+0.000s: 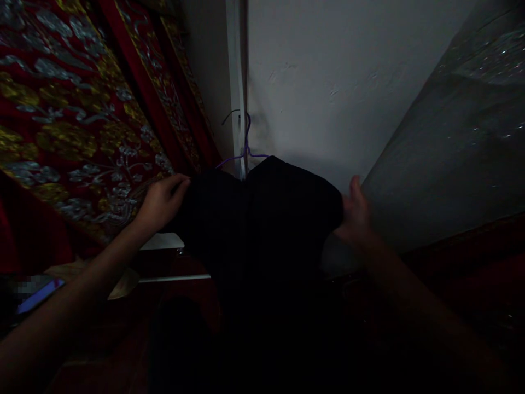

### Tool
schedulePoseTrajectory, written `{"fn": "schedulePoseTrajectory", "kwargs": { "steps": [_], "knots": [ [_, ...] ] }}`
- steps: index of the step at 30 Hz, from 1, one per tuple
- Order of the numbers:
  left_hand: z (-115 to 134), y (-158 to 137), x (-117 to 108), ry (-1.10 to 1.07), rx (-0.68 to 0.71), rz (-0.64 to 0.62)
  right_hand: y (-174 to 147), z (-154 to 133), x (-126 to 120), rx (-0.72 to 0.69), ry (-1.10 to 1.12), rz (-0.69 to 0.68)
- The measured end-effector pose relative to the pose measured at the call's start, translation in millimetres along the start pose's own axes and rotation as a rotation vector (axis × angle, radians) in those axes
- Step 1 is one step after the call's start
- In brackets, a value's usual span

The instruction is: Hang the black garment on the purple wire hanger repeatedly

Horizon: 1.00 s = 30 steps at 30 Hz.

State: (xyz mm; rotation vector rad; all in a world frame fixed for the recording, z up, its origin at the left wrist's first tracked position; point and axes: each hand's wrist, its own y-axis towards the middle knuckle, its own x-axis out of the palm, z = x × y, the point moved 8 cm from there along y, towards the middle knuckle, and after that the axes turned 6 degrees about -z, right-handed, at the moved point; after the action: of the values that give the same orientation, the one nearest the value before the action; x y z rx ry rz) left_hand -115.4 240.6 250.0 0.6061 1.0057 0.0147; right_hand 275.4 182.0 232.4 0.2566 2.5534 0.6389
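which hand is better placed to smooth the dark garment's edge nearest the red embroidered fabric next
Likely the left hand: it appears to pinch the dark garment beside the red embroidered fabric, while the right hand is at the opposite edge.

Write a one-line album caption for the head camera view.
Left hand and right hand at either side of a dark garment on a purple hanger, beside red embroidered cloth.

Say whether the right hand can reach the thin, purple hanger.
Probably yes: the right hand is at the side of the dark, short-sleeved cloth garment, and the thin, purple hanger shows partly uncovered above it.
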Motion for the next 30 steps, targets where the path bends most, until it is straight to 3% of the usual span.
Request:
{"fn": "schedulePoseTrajectory", "kwargs": {
  "steps": [3, 5, 8, 10, 11, 13, 16, 18, 20, 23, 24, 26, 30],
  "knots": [
    [10, 10, -7, -0.025, 0.030, 0.080, 1, 6, 5, 0.197, 0.306, -0.131],
    [25, 16, -15, -0.038, 0.070, 0.181, -1, -3, 3, 0.265, 0.422, -0.129],
    [56, 14, -28, -0.084, 0.139, 0.316, -14, -25, -13, 0.212, 0.444, 0.057],
    [77, 9, -26, -0.221, 0.149, 0.275, -33, -43, -17, 0.137, 0.358, 0.145],
    [85, 6, -21, -0.341, 0.130, 0.206, -43, -54, -11, 0.084, 0.288, 0.105],
    [100, -3, -2, -0.644, 0.030, 0.007, -66, -82, 22, -0.050, 0.133, -0.197],
    [112, -33, 36, -1.038, -0.221, -0.308, -114, -109, 91, -0.233, -0.034, -0.901],
    [110, -60, 52, -1.175, -0.374, -0.470, -130, -107, 114, -0.278, -0.048, -1.151],
    [103, -87, 59, -1.206, -0.473, -0.647, -116, -90, 121, -0.253, 0.008, -1.116],
    [90, -120, 53, -0.994, -0.483, -0.991, -67, -47, 109, -0.191, 0.063, -0.705],
    [84, -124, 47, -0.877, -0.456, -1.041, -56, -35, 105, -0.207, 0.039, -0.591],
    [69, -114, 28, -0.675, -0.386, -0.967, -46, -16, 107, -0.240, -0.005, -0.512],
    [48, -66, -8, -0.461, -0.227, -0.555, -44, 7, 122, -0.111, 0.098, -0.637]
  ]
}}
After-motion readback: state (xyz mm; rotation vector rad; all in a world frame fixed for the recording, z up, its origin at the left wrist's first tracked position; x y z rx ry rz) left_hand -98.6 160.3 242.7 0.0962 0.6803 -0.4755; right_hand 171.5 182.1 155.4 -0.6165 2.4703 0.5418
